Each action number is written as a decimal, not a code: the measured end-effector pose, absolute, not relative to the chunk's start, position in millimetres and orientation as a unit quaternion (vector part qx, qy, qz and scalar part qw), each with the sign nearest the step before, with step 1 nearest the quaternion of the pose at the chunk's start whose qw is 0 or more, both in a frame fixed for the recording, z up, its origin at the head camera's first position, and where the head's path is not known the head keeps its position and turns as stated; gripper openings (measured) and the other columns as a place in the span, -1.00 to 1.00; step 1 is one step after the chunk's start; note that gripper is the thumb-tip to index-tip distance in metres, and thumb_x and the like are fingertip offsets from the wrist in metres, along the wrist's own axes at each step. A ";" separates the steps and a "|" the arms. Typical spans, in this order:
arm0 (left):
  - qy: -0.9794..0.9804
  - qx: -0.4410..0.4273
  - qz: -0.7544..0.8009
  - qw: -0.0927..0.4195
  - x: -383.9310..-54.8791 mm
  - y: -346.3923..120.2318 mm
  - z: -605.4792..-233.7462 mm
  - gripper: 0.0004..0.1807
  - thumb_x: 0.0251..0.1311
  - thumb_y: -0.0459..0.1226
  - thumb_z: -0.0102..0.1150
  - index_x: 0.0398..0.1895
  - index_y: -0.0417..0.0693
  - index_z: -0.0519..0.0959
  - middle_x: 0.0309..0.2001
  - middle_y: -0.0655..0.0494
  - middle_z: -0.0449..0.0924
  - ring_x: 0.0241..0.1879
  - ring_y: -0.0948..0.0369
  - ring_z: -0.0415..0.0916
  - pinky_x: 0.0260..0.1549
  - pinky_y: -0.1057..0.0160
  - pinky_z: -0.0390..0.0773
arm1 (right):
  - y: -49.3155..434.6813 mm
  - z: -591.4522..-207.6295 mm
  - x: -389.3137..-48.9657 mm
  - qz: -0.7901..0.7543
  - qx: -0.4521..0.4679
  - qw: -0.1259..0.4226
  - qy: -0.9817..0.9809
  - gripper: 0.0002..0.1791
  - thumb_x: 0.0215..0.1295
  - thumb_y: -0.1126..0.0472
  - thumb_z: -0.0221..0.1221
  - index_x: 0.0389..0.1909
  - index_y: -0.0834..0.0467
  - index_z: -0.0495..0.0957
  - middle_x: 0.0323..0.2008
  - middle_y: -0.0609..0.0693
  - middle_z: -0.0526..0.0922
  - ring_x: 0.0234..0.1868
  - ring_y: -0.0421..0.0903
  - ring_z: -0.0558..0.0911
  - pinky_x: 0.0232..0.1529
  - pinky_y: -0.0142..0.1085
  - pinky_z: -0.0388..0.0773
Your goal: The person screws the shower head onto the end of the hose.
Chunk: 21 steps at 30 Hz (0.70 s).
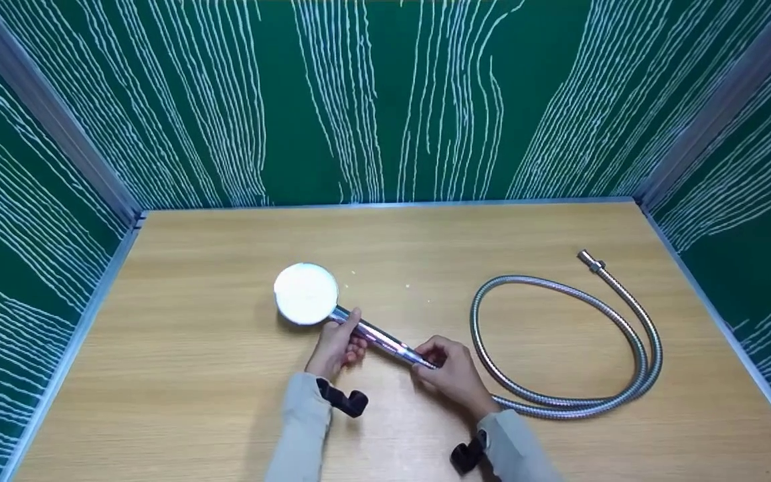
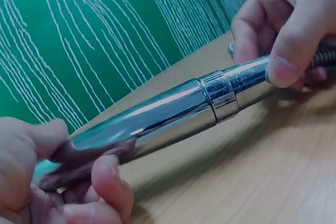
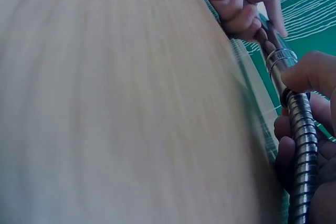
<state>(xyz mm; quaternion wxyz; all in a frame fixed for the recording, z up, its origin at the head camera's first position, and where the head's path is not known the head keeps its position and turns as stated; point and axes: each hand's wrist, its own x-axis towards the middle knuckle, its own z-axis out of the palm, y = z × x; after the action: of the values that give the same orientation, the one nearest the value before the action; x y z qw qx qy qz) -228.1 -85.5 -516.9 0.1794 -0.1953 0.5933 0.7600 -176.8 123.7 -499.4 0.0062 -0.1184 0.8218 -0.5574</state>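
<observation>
A hand shower with a round white face [image 1: 305, 294] and a chrome handle [image 2: 152, 119] is held at a slant over the wooden table. My left hand [image 1: 338, 345] grips the handle just below the head, thumb along the top. At the handle's lower end, my right hand [image 1: 452, 371] pinches the smooth chrome end fitting [image 2: 252, 80] of the shower hose between thumb and fingers. In the left wrist view this fitting meets the ribbed ring of the handle in one line. The ribbed metal hose [image 3: 303, 150] runs back through the right palm.
The rest of the hose [image 1: 559, 288] lies in a loose loop on the table's right side, its free end with a nut [image 1: 593, 262] pointing up-left. Green walls [image 1: 392, 100] with white wavy lines enclose the table [image 1: 178, 375] at the back and sides. Small white specks lie near the shower head.
</observation>
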 end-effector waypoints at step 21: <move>0.778 -0.229 0.567 0.144 -226.9 -72.8 -510.5 -0.45 0.40 0.05 -0.19 -0.51 -0.23 0.46 -0.86 0.15 0.43 -0.91 0.32 0.31 -0.91 0.41 0.28 | 125.7 -509.0 -179.7 -0.541 -0.116 0.020 0.833 -0.84 -0.07 0.52 0.24 -0.40 0.33 0.59 -0.48 0.14 0.62 -0.48 -0.26 0.48 -0.41 -0.50 0.42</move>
<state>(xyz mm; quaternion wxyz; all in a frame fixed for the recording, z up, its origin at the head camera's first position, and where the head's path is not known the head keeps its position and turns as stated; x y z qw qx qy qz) -226.9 -72.8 -510.5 0.1441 -0.2293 0.7777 0.5673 -179.7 125.7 -509.0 0.0200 -0.1157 0.8326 -0.5413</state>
